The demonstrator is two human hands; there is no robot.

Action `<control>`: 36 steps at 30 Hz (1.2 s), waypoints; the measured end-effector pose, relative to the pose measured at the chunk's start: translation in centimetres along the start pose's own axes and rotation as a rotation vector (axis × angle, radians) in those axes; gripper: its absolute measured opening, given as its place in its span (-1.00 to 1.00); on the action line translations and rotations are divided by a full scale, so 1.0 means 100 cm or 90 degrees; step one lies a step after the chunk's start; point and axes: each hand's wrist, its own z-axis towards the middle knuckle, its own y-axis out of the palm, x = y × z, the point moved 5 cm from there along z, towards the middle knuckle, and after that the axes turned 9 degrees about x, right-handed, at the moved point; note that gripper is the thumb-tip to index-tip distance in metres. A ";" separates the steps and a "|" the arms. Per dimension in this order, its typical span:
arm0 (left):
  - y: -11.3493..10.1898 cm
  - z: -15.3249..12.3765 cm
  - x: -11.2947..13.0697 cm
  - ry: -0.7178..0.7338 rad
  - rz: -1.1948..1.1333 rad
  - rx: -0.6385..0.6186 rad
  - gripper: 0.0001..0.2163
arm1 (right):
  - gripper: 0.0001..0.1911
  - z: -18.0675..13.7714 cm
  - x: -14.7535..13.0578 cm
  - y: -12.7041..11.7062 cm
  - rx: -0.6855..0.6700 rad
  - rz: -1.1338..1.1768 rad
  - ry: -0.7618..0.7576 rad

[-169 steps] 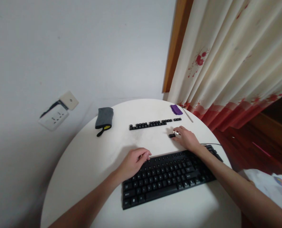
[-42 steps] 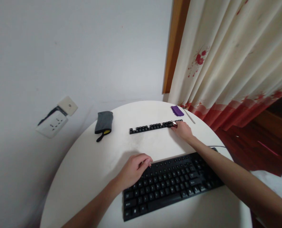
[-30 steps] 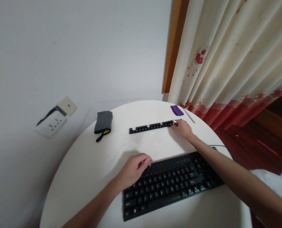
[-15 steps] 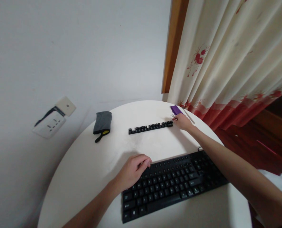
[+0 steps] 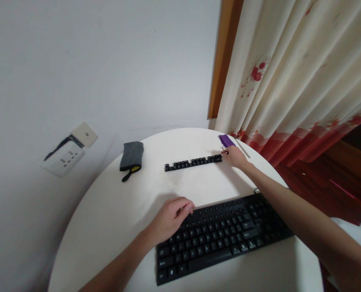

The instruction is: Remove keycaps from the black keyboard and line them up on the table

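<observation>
A black keyboard [image 5: 213, 239] lies on the round white table [image 5: 131, 219], its upper rows showing bare key sockets. My left hand [image 5: 172, 217] rests over its upper left corner, fingers curled together at the back edge. Beyond it, black keycaps [image 5: 195, 162] are lined up in two close rows, the back one with gaps. At the right end of these rows is my right hand [image 5: 235, 156], its fingers closed on a small thin metal tool [image 5: 224, 149]. The tool's exact kind is too small to make out, and whether it touches a keycap is unclear.
A grey pouch [image 5: 131, 156] with a black loop lies at the left back. Behind my right hand are a purple cloth [image 5: 227, 140] and a thin pale stick [image 5: 242, 147]. A wall socket [image 5: 64, 158] is at the left, a curtain [image 5: 277, 89] at the right.
My right hand has barely moved; the metal tool in its fingers has shifted slightly up and right. My left hand and the keyboard stay in place.
</observation>
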 end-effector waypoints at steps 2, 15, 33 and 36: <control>0.000 0.000 0.001 -0.001 0.005 -0.002 -0.74 | -0.72 0.000 0.000 0.000 -0.001 -0.002 0.004; 0.001 -0.001 -0.001 0.001 0.003 -0.001 -0.74 | -0.72 -0.004 -0.002 0.003 -0.003 -0.026 0.018; 0.002 -0.002 -0.005 0.005 0.013 -0.001 -0.70 | -0.63 -0.010 0.009 -0.057 0.147 0.074 0.023; 0.001 -0.002 -0.005 -0.001 0.012 -0.001 -0.70 | -0.62 -0.029 0.022 -0.087 0.252 0.255 0.048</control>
